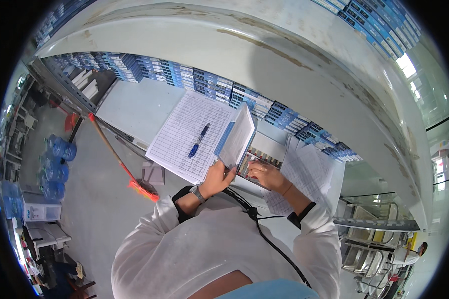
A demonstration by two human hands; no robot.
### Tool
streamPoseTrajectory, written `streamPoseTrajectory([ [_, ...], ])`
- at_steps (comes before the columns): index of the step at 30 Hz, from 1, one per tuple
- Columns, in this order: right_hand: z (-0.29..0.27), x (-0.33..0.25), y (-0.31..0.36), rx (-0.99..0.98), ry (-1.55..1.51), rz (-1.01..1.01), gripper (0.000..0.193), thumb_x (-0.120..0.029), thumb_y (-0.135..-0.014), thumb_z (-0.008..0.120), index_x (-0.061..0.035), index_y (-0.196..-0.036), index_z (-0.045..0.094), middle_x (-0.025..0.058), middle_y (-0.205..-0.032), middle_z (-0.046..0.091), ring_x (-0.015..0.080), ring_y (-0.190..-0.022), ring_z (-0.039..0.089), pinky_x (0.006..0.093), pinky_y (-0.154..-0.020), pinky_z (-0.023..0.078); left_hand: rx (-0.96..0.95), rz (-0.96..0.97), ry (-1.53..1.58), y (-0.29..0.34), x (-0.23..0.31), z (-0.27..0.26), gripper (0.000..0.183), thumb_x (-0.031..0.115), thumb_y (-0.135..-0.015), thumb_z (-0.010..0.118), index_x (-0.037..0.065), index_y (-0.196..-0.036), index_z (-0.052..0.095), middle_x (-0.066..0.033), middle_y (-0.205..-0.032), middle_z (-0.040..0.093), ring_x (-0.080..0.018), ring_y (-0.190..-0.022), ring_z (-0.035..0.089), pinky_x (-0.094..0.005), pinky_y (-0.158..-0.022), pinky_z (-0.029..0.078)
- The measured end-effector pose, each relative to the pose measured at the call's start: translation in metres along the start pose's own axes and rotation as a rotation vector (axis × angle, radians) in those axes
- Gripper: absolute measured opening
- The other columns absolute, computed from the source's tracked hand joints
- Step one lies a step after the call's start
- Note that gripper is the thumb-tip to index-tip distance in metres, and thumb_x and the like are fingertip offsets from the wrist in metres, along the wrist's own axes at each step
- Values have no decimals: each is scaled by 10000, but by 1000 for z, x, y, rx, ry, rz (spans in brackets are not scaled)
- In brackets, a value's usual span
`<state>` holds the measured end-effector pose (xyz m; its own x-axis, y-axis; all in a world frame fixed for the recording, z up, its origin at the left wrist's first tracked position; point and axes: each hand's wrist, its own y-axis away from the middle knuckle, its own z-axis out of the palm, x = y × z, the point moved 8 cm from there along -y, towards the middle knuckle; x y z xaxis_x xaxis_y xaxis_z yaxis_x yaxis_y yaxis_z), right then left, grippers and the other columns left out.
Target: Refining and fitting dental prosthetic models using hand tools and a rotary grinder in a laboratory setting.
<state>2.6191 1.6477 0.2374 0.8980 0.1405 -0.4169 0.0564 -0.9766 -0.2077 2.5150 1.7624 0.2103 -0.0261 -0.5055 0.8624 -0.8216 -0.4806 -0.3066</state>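
A flat hinged box stands open on the shelf in front of me, its pale-lined blue lid (238,137) raised on the left. Rows of small pieces (263,156) fill its tray; what they are is too small to tell. My left hand (218,178) grips the box at its near left corner, thumb along the edge. Over the near part of the rows, my right hand (265,174) has its fingers bent together; anything between the fingertips is hidden. Left of the lid, a blue pen (199,140) lies on a stack of ruled, filled-in sheets (177,132).
Stacks of blue boxes (212,84) line the back of the shelf (134,104). Loose papers (309,172) lie to the right. A wide white upper shelf (194,42) overhangs. On the floor at left are a broom (117,157) and several large water bottles (55,169).
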Motion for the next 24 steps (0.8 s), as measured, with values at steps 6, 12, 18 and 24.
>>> streamPoseTrajectory([
  [6,0,-2,8,110,31,-39,31,-79,-820,605,-51,-818,619,46,-1002,609,237,-1043,593,347,-884,494,9,15,-134,3,3,0,325,203,-869,639,-58,-967,471,-210,-720,576,-365,-626,625,-422,-560,487],
  [12,4,-6,5,118,83,-18,36,-88,-816,629,-56,-819,613,50,-1031,607,233,-1042,593,353,-886,492,25,-9,-93,6,2,-2,337,210,-868,642,-59,-968,466,-234,-775,584,-379,-648,632,-431,-577,493],
  [18,-3,-5,0,66,85,-43,54,-79,-823,617,-60,-874,611,50,-1050,613,227,-1080,581,358,-865,504,-41,-66,-87,5,0,3,388,213,-877,632,-78,-1074,469,-269,-847,596,-399,-692,638,-438,-614,506],
  [24,-68,20,34,523,-223,589,112,-98,-925,564,4,-971,568,120,-912,669,274,-825,669,329,-716,545,-179,253,-195,-4,46,11,574,238,-870,624,32,-1367,424,-235,-1353,459,-390,-1159,541,-430,-899,493],
])
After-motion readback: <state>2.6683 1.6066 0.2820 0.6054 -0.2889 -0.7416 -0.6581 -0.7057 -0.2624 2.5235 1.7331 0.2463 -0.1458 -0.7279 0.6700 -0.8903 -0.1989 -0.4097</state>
